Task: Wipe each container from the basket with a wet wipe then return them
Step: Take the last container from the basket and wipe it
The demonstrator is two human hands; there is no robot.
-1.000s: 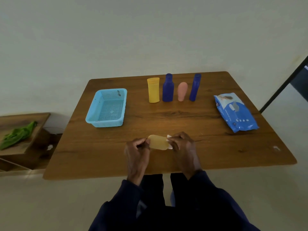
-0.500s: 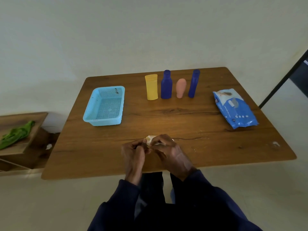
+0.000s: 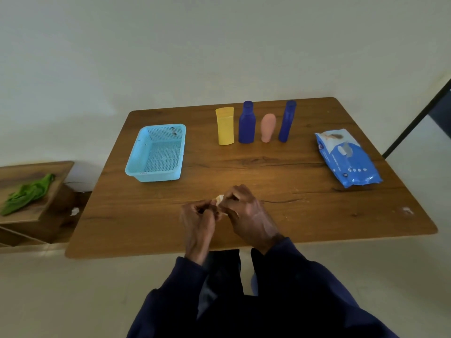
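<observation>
Wiping step, judged: container — pale, mostly hidden — is pinched by left hand and gripped by right hand above desk front, steadied for rubbing; four bottles are lined behind, basket awaiting returns.

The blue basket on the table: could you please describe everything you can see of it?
The basket is light blue plastic, rectangular, with perforated walls and floor and a solid rim. It sits upright on the left part of the wooden table, holding no containers, left of the yellow bottle; nothing touches it but the table.
</observation>
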